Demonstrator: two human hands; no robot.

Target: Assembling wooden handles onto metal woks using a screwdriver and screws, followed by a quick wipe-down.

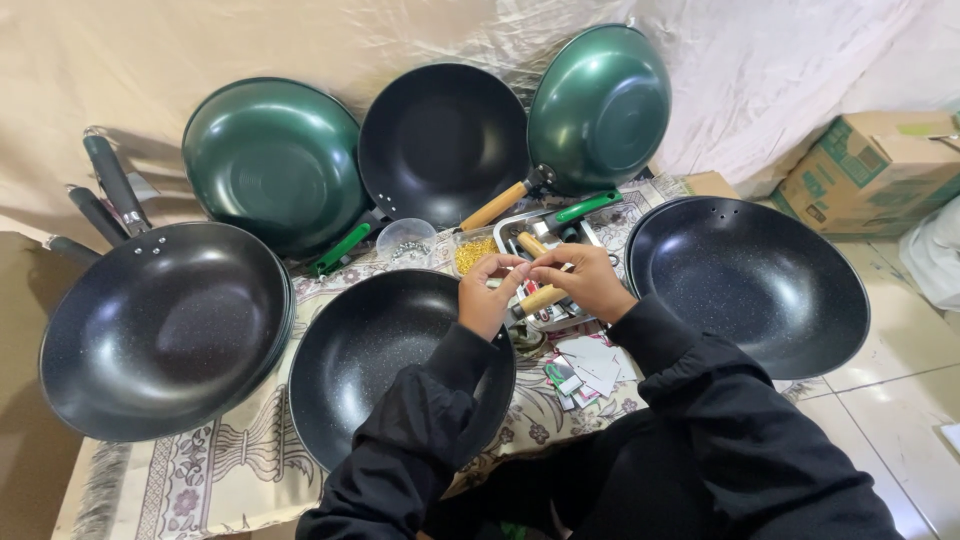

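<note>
Over the black pan (400, 360) in front of the person, both hands meet at chest height. The left hand (487, 290) and the right hand (583, 280) pinch something very small between thumb and fingertips; it is too tiny to identify, though it may be a screw or like fitting. A wooden handle (541, 298) lies just below the right hand, its end poking out beside the palm, over a metal tray (590, 235) of parts. Whether the right hand also grips that handle cannot be told.

Judging by its size, the small piece is light, hard and easy to drop, so a narrow fingertip pinch suits it best. The wooden handle looks stiff, smooth and light, best taken around its middle. The pan appears heavy and rigid, with a slick dark coating; its rim is the only hold while no handle is attached.

Nearby stand a clear cup (405, 238), a tub of yellow bits (474, 252), more black pans (165, 325) and green pans (275, 160), on a patterned cloth (200, 480).
</note>
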